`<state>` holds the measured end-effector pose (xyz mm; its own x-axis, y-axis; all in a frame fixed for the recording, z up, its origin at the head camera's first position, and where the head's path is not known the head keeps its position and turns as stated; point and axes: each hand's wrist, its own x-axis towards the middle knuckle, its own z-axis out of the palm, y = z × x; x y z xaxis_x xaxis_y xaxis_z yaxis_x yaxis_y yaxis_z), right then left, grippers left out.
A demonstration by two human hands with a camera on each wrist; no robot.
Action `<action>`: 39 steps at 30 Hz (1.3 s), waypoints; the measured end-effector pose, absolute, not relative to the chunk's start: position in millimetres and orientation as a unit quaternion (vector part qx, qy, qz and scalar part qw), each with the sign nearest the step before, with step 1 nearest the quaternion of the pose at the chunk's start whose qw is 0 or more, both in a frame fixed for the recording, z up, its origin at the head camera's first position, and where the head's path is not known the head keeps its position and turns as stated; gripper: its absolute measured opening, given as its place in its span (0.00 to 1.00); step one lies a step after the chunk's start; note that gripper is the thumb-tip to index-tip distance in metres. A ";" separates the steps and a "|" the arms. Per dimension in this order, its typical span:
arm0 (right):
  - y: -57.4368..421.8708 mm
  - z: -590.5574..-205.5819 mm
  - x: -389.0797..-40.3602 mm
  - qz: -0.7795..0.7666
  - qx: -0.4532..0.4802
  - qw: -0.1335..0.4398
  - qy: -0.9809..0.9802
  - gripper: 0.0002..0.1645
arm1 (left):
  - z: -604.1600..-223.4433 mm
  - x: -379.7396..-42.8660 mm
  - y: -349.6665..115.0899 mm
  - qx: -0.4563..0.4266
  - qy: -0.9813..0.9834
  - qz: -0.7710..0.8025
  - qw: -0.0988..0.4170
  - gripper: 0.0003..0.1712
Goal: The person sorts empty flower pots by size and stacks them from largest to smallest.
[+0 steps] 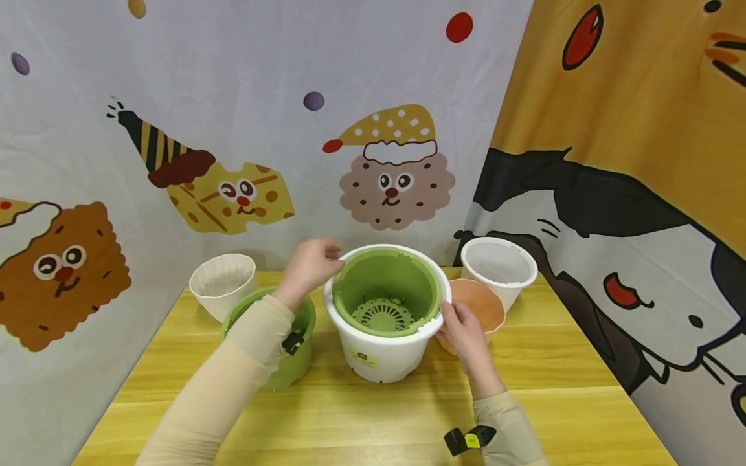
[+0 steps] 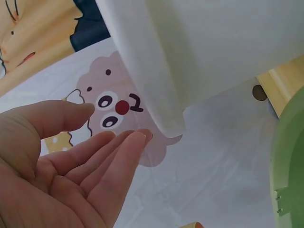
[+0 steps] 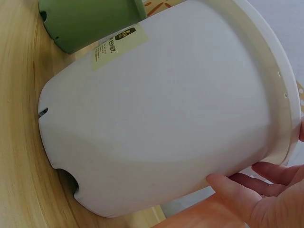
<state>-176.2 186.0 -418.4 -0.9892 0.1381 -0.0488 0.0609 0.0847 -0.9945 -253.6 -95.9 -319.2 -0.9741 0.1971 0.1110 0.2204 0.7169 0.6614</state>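
Left fingers: loosely bent, thumb well apart; on my feed the left hand holds nothing, just beside the left side of the white pot's rim.
Right fingers: holding the right side of that rim, the right hand with fingertips against the outer wall.
White pot: mid-surface, between both hands; I cannot make out whether its base lies flat on the surface.
Inner green pot: nested in the white pot, its slotted bottom visible to me only from the head.
Notches: cut along the white pot's foot, plainest from the right wrist.
Label: pale yellow, dark emblem, lines of characters turned sideways; too blurred for me to read surely.
Other green pot: left, partly hidden by the left sleeve; its rim is cut off in the left wrist view.
Cream pot: far left.
Orange pot: right, partly behind the right hand.
Second white pot: far right.
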 end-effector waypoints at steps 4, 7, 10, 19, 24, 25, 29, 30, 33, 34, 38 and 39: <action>186.3 -418.7 -176.6 0.672 -0.066 0.033 -0.737 0.29 | -318.1 -249.0 -100.2 -0.124 -0.923 -0.364 0.015 0.25; 186.2 -418.4 -176.4 0.672 -0.066 0.033 -0.737 0.29 | -316.6 -243.3 -103.5 -0.130 -0.920 -0.371 0.013 0.26; 186.3 -417.9 -176.1 0.673 -0.068 0.029 -0.736 0.30 | -314.9 -237.1 -106.6 -0.132 -0.912 -0.388 0.007 0.28; 186.1 -418.4 -176.3 0.678 -0.073 0.026 -0.731 0.30 | -315.7 -221.7 -112.7 -0.156 -0.899 -0.409 0.016 0.34; 185.5 -419.1 -176.9 0.674 -0.072 0.028 -0.734 0.29 | -322.0 -211.4 -115.9 -0.161 -0.889 -0.427 0.036 0.35; 185.3 -419.2 -176.7 0.673 -0.073 0.027 -0.735 0.29 | -323.8 -209.2 -116.8 -0.160 -0.887 -0.431 0.039 0.34; 184.6 -419.2 -176.4 0.678 -0.072 0.025 -0.731 0.30 | -330.1 -200.5 -119.9 -0.156 -0.877 -0.451 0.052 0.35; 184.5 -419.0 -176.3 0.678 -0.072 0.025 -0.731 0.30 | -331.4 -198.3 -120.4 -0.154 -0.875 -0.456 0.055 0.35; 184.4 -418.7 -175.8 0.677 -0.070 0.028 -0.732 0.29 | -335.2 -192.6 -121.7 -0.153 -0.867 -0.470 0.068 0.35; 184.7 -418.9 -175.7 0.675 -0.070 0.029 -0.734 0.29 | -336.4 -190.8 -121.8 -0.152 -0.863 -0.477 0.071 0.35; 185.2 -418.8 -175.5 0.674 -0.071 0.030 -0.735 0.30 | -343.0 -185.3 -121.2 -0.149 -0.852 -0.495 0.084 0.35; 185.4 -418.9 -175.5 0.673 -0.072 0.030 -0.735 0.30 | -345.1 -184.1 -121.1 -0.148 -0.850 -0.497 0.086 0.35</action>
